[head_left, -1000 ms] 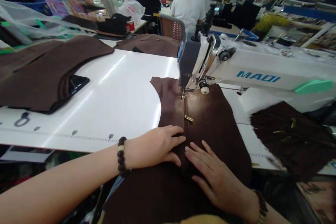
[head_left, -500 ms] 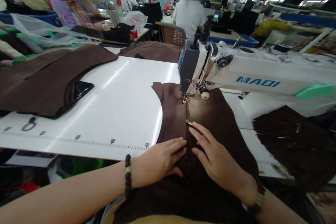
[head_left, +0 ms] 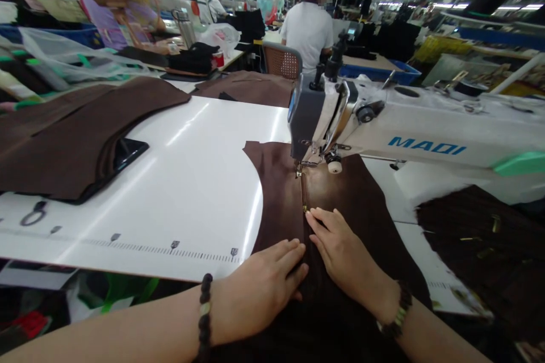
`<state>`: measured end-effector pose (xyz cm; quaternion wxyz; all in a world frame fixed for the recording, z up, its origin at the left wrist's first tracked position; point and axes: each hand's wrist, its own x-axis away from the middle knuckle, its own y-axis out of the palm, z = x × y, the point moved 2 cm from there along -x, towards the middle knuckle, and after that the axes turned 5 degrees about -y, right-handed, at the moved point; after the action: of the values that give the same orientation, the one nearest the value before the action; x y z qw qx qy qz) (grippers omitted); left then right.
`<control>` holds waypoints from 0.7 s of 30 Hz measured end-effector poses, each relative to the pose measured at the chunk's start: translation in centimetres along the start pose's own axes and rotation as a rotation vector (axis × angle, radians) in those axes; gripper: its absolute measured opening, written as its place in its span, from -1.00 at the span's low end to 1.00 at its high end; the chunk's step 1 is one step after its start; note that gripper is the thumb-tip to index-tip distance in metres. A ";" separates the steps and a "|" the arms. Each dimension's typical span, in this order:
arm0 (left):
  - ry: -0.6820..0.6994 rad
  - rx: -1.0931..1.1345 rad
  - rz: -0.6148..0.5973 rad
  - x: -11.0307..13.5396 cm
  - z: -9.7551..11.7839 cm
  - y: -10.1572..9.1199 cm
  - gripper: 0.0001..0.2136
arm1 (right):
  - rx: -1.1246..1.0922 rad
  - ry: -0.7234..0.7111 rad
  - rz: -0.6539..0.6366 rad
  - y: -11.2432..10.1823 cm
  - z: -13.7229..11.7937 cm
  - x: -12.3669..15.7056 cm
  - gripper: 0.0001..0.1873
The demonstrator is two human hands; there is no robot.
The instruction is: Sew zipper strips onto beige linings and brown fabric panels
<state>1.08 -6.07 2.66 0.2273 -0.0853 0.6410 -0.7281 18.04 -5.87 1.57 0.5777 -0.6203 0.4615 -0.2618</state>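
the open left hand and right hand lie flat beside the zipper on the supple, weighty brown leather panel, which runs to twelve o'clock under the sewing machine, best steadied by flat pressing.

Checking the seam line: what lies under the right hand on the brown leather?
The right hand rests on the brown leather panel. Its fingertips sit beside the zipper's brass slider; the zipper further down is hidden.
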 end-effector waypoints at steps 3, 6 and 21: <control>-0.005 -0.010 0.011 0.0 -0.2 0.0 -0.71 | 0.017 0.013 0.039 0.3 -0.2 -0.2 -0.61; -0.009 -0.010 0.020 -0.1 -0.5 0.1 -0.72 | 0.042 0.020 0.058 0.5 -0.2 -0.4 -0.60; 0.022 -0.038 0.023 -2.2 -3.6 0.6 -0.72 | -0.007 0.162 0.039 0.6 1.1 -4.4 -0.62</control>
<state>1.68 -1.88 1.82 0.2272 -0.0741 0.6579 -0.7141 16.86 -1.43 1.68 0.5412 -0.5900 0.5197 -0.2982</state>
